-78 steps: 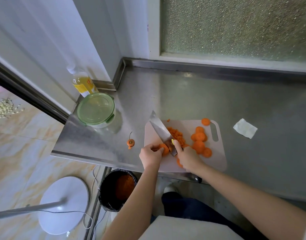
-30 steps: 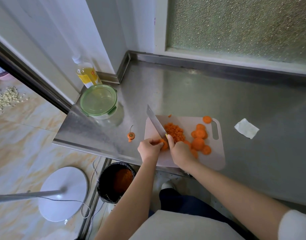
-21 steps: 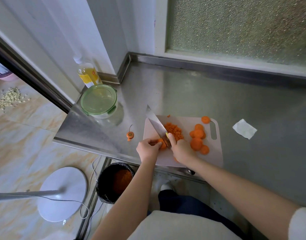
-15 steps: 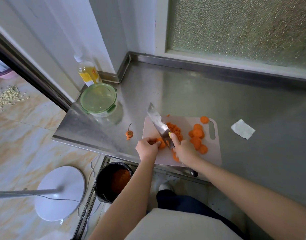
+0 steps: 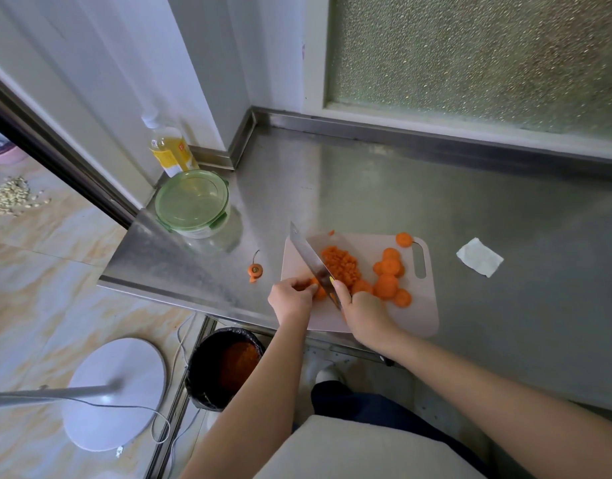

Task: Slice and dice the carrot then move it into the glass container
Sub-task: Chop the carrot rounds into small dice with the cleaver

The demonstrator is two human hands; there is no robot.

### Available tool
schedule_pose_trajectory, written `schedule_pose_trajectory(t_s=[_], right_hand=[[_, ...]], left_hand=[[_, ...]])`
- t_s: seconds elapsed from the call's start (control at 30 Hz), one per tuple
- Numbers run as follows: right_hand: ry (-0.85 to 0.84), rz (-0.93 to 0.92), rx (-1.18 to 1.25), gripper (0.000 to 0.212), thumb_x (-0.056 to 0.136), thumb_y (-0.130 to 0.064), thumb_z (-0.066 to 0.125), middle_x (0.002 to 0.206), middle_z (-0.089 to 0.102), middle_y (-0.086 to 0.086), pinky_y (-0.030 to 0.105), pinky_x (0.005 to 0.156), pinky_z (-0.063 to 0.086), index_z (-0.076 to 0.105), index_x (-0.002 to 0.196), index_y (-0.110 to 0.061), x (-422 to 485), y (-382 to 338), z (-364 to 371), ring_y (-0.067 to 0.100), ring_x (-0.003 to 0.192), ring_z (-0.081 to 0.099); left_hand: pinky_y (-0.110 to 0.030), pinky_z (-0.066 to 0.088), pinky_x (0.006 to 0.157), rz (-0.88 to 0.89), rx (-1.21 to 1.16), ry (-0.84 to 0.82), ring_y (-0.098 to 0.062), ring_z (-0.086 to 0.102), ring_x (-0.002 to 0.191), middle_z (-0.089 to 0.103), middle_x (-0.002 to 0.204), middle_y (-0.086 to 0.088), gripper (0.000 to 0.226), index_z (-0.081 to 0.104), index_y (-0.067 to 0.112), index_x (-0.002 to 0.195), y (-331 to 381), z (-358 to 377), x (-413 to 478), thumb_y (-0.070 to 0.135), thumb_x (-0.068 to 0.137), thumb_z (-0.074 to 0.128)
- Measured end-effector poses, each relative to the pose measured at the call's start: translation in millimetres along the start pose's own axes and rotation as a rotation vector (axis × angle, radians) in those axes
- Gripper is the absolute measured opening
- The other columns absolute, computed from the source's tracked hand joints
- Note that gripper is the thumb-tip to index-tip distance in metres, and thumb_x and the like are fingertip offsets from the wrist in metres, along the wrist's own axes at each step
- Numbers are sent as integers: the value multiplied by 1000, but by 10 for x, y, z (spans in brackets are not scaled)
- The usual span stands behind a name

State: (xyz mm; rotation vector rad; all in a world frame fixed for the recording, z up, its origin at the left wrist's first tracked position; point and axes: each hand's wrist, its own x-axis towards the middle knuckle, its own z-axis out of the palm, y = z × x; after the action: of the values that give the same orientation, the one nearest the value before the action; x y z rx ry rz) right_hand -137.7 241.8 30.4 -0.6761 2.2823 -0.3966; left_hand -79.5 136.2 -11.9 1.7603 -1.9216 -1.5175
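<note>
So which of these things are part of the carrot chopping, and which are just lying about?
Job: knife in right hand, carrot piece in left hand, cutting board, carrot slices, diced carrot, glass container.
Lying about: yellow bottle, paper scrap, carrot top, bin.

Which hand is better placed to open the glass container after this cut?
Left, likely. The glass container, lid on, sits left of the cutting board, nearer the left hand. That hand only pinches a carrot piece, while the right hand grips the knife.
</note>
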Motion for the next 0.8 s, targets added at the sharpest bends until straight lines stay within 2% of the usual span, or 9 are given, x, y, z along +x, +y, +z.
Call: schedule_pose_trajectory(t_s=[0.1, 0.17, 0.2, 0.23, 0.3, 0.37, 0.47, 0.6, 0.8], right_hand=[[6, 11, -42, 44, 106, -16, 20, 112, 62, 19, 29, 57, 35, 30, 142, 6, -66, -17, 39, 24, 81, 55], [18, 28, -14, 57, 105, -32, 20, 94, 67, 21, 29, 61, 39, 63, 93, 5, -55, 12, 71, 30, 82, 63], [42, 8, -4, 58, 105, -33, 20, 93, 68, 21, 27, 58, 39, 63, 86, 1, -32, 23, 58, 29, 81, 63], [10, 69, 22, 50, 105, -28, 21, 100, 66, 20, 25, 52, 36, 61, 105, 1, -17, -20, 42, 25, 80, 61], [-21, 109, -39, 46, 105, -15, 19, 119, 58, 19, 25, 44, 25, 17, 148, 1, -2, -65, 20, 18, 75, 47], [-43, 108, -11, 50, 105, -24, 19, 121, 56, 22, 22, 48, 29, 20, 145, 6, 8, -56, -20, 17, 66, 44], [-50, 56, 42, 54, 104, -32, 25, 116, 57, 26, 35, 75, 44, 42, 128, 13, 4, -99, -60, 33, 95, 58], [6, -23, -138, 65, 98, 3, 29, 123, 51, 19, 25, 46, 28, -12, 148, 0, 105, -104, 81, 18, 73, 44], [-39, 67, 110, 61, 102, -44, 25, 101, 57, 19, 35, 70, 43, 49, 122, 9, 115, -14, 155, 31, 89, 55]], left_hand=[[-16, 40, 74, -4, -15, 3, -8, 54, 82, 70, 103, -2, 22, 72, 12, 103, -1, 6, -3, 16, 81, 72], [-16, 40, 74, -12, -21, -1, -8, 54, 82, 70, 103, -2, 23, 72, 12, 103, 2, 6, 2, 16, 81, 73], [-17, 40, 74, -15, -18, -4, -9, 54, 82, 70, 104, -2, 23, 72, 12, 103, 6, 4, 4, 17, 81, 73], [-17, 40, 74, -16, -13, -5, -9, 54, 82, 70, 104, -2, 23, 72, 12, 103, 11, 3, 4, 17, 81, 73], [-17, 40, 75, -14, -3, -3, -9, 53, 81, 70, 104, -3, 22, 72, 12, 103, 11, 5, 7, 17, 81, 73], [-17, 39, 75, -9, 8, -1, -9, 53, 81, 70, 104, -3, 22, 72, 11, 102, 16, 2, 2, 17, 81, 72], [-17, 40, 75, 3, 33, 0, -8, 53, 81, 71, 103, -3, 21, 73, 12, 101, 15, -3, 4, 18, 81, 72], [-18, 42, 78, 13, 45, 8, -8, 55, 81, 72, 101, -3, 20, 74, 12, 100, -4, -10, 4, 19, 80, 73], [-18, 44, 80, 19, 33, 7, -7, 55, 82, 71, 102, -2, 21, 73, 13, 101, -19, -3, 2, 20, 81, 72]])
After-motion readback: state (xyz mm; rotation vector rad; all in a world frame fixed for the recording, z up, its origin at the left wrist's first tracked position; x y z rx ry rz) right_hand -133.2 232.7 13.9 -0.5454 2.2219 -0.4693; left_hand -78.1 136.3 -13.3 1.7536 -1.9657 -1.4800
